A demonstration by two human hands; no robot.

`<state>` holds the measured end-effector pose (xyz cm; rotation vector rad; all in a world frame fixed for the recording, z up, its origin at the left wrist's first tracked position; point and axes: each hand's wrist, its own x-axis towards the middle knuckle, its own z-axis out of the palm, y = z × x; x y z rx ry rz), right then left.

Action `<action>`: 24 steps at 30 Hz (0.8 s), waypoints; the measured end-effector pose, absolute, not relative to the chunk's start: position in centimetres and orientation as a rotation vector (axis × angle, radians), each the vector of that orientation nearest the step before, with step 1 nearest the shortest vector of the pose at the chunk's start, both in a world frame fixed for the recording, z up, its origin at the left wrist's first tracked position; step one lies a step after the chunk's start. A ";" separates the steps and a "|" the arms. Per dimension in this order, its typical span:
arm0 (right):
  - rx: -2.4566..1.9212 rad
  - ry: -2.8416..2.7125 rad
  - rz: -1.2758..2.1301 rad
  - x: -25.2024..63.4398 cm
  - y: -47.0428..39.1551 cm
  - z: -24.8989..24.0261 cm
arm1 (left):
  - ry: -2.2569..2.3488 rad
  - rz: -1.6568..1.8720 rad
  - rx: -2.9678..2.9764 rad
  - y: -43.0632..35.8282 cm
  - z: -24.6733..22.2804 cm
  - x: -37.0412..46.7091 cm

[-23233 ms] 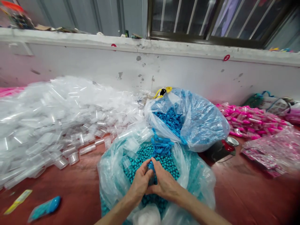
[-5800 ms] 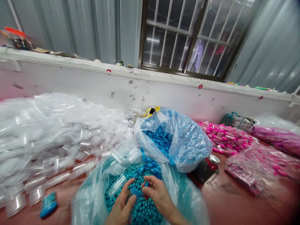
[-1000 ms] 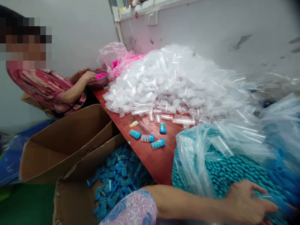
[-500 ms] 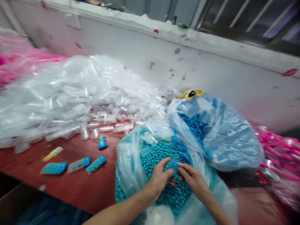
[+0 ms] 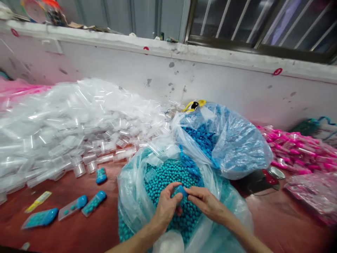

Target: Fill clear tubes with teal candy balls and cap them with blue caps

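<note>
Both hands meet over a plastic bag (image 5: 131, 182) filled with teal beads (image 5: 168, 175). My left hand (image 5: 167, 203) is closed round a small blue-capped container (image 5: 180, 190), its clear body mostly hidden by the fingers. From the right, my right hand (image 5: 202, 200) pinches the blue cap with thumb and forefinger. Behind the beads, an open bag (image 5: 242, 147) holds blue caps (image 5: 201, 138); more blue caps (image 5: 189, 163) lie on the beads. A white round object (image 5: 170, 242) sits at the bag's front edge.
Clear containers (image 5: 79, 133) are heaped at the left on the red table (image 5: 105, 228). Several blue-capped containers (image 5: 72, 207) and a yellow-and-clear piece (image 5: 38, 201) lie in front. Pink items (image 5: 300, 149) are piled right, near a dark object with a metal lid (image 5: 276, 173).
The camera view has shifted, so the scene sits further left and more of the right side shows. Both hands remain together on the blue-capped container.
</note>
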<state>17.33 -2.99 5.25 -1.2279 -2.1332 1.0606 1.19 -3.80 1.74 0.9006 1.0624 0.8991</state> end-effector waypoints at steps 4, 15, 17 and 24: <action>-1.271 -1.836 1.372 18.1 -2.0 4.6 | 0.992 0.750 0.978 -3.9 1.8 0.6; -1.386 -2.106 1.129 14.5 -4.3 4.0 | 1.129 0.982 1.122 -4.0 2.7 0.7; -1.403 -2.150 1.034 13.7 -4.8 3.5 | 1.060 1.055 1.145 -4.0 2.7 0.7; -1.390 -2.155 0.669 12.4 -5.2 2.8 | 0.977 1.037 1.063 -4.6 2.8 0.9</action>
